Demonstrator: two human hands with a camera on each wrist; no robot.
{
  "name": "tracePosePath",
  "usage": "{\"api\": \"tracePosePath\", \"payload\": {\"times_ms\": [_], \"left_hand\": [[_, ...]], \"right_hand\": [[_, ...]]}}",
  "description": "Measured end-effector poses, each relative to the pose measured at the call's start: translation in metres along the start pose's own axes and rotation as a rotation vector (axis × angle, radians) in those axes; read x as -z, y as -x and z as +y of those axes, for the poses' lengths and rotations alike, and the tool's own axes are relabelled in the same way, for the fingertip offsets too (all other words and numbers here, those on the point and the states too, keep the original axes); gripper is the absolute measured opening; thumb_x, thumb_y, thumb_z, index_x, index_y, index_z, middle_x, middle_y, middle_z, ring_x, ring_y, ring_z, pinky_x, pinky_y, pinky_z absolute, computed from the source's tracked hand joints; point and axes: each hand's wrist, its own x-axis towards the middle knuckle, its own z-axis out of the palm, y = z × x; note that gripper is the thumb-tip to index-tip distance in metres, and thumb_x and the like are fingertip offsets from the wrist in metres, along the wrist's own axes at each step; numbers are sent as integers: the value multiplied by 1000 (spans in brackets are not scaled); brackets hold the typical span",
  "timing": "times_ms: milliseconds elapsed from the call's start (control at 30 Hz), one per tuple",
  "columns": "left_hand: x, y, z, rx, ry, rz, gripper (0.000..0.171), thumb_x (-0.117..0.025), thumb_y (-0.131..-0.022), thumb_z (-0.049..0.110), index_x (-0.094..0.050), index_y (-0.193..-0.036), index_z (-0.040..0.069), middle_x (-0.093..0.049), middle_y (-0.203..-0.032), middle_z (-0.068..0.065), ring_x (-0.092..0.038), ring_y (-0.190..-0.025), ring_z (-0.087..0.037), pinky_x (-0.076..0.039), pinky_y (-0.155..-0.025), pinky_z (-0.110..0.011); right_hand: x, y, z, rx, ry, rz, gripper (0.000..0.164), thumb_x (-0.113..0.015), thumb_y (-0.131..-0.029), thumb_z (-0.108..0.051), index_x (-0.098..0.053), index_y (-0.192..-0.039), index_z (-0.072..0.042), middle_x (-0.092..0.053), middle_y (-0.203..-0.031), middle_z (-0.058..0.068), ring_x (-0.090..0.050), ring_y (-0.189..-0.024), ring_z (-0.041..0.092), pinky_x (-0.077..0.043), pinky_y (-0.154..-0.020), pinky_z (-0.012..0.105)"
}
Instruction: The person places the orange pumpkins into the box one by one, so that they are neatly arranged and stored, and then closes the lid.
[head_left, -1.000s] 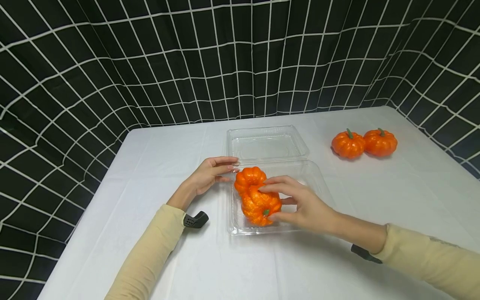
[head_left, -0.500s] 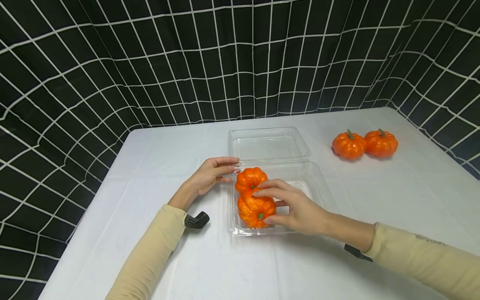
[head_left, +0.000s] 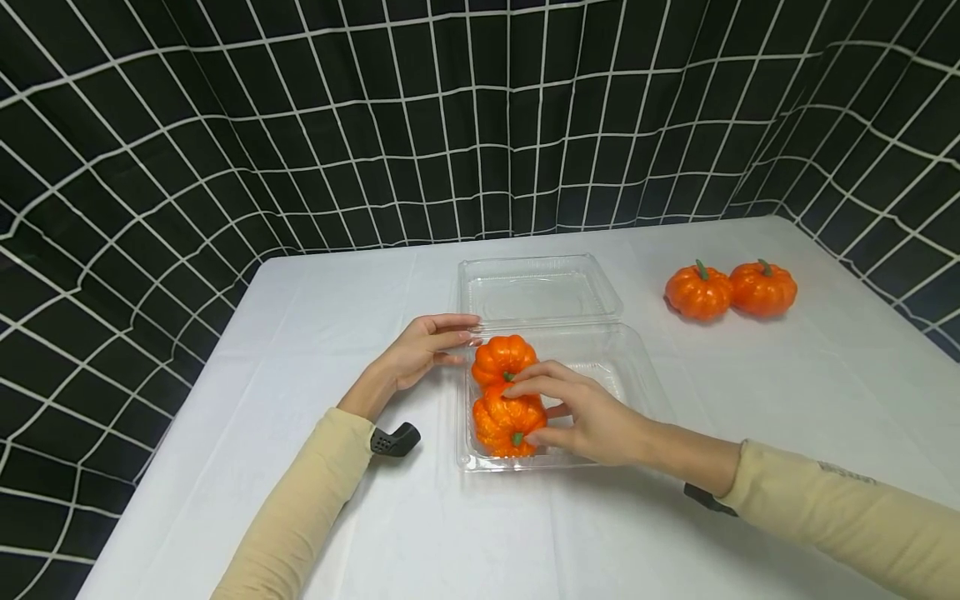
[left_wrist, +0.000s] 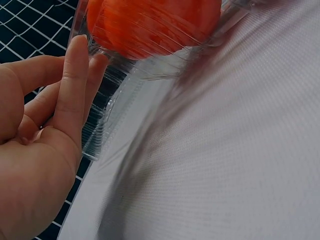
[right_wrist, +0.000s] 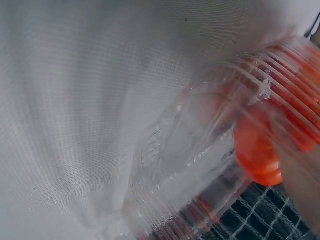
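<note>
A clear plastic clamshell container (head_left: pixel 633 367) lies open on the white table, its lid (head_left: pixel 536 292) folded back. Inside its left part sit two small orange pumpkins with green stems: a rear pumpkin (head_left: pixel 497 357) and, nearest the front edge, a front pumpkin (head_left: pixel 497 423). My right hand (head_left: pixel 588 417) holds the front pumpkin, thumb near the stem and fingers over its far side. At the container's back left corner, my left hand (head_left: pixel 420 350) pinches the rim near the hinge. The left wrist view shows the thumb (left_wrist: pixel 75 75) against the plastic, a pumpkin (left_wrist: pixel 155 27) behind the wall.
Two more orange pumpkins stand side by side at the back right, a left one (head_left: pixel 699 292) and a right one (head_left: pixel 762 288). A black curtain (head_left: pixel 420 125) with a white grid rises behind the table (head_left: pixel 337 300) and along its sides.
My right hand has moved slightly left and set the front pumpkin against the container's left side, in front of the rear pumpkin. The left hand has stayed at the rim.
</note>
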Motion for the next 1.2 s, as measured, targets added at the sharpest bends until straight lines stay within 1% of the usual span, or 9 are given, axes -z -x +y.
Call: {"api": "tracePosePath", "payload": {"times_ms": [233, 400, 600, 800, 1033, 1133, 1200], "left_hand": [[-1, 0, 0, -8, -18, 6, 38, -52, -95, -3, -47, -132, -11, -62, -118, -13, -64, -96, -14, -55, -74, -28], [-1, 0, 0, 0, -14, 8, 38, -52, -95, -2, -48, -132, -11, -60, -121, -16, -64, -96, -14, -55, -74, -27], [0, -1, -1, 6, -6, 24, 36, -53, -95, -2, -51, -130, -10, -63, -113, -8, -63, -95, -15, -55, -73, -27], [-1, -1, 0, 6, -1, 20, 37, -53, -95, -2, -50, -131, -10, -62, -117, -12, -63, -95, -15, -55, -73, -27], [-1, 0, 0, 1, -7, 19, 37, -52, -95, -3, -49, -132, -10, -63, -112, -7, -63, -95, -14, -55, -73, -26], [0, 0, 0, -4, -12, 14, 38, -52, -95, -3, -48, -132, -11, -63, -113, -8, -63, -95, -14, -55, -74, -27], [0, 0, -1, -4, -15, 10, 39, -52, -95, -4, -47, -133, -11, -62, -117, -13, -63, -95, -14, -55, -74, -27]], "right_hand": [[0, 0, 2, -46, -61, -32, 48, -74, -81, 0, -57, -124, -14, -46, -128, 6, -49, -116, 28, -55, -77, 29], [-1, -1, 2, -49, -67, -26, 48, -74, -81, 0, -58, -123, -14, -46, -128, 6, -49, -117, 28, -55, -78, 30], [-1, -2, 2, -49, -51, -21, 47, -74, -81, 0, -58, -123, -15, -47, -128, 5, -49, -117, 27, -54, -81, 33], [-1, -2, 1, -57, -74, -20, 47, -74, -81, 1, -57, -123, -15, -47, -128, 5, -49, -116, 27, -55, -78, 30], [-1, -2, 2, -69, -80, -18, 48, -74, -81, 1, -58, -123, -15, -47, -128, 5, -49, -117, 27, -54, -79, 30], [-1, -2, 2, -55, -72, -13, 48, -74, -81, 0, -58, -124, -14, -48, -128, 5, -49, -117, 26, -54, -80, 31], [-1, -1, 2, -39, -58, 0, 48, -75, -81, -2, -57, -125, -14, -49, -128, 4, -48, -118, 26, -54, -80, 32]]}}
